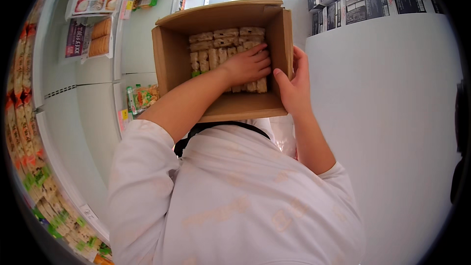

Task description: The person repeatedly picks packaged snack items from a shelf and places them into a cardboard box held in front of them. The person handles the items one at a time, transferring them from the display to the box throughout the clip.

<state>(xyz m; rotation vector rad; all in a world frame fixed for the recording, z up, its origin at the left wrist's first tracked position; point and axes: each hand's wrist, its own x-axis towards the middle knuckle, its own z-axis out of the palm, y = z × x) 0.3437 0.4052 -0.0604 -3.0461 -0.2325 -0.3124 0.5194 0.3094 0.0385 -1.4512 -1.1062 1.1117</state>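
Note:
A cardboard box [164, 64] with its top uncovered sits before my waist. Inside are rows of pale, clear-wrapped snack packs [214, 58], with a bit of green showing at the left. My left hand [248, 65] reaches in and rests over the packs near the right wall, its fingers stretched out and slightly bent. The packs partly beneath it are hidden. My right hand [296, 82] grips the box's right wall, thumb on the near side and fingers around the outside.
At my left stand white shelves [95, 105] with bread packs [100, 37], green-and-orange snack bags [145, 96] and long wrapped snacks [23, 125] along the edge. Black boxes [375, 1] line the far right, beyond a large white surface [387, 118].

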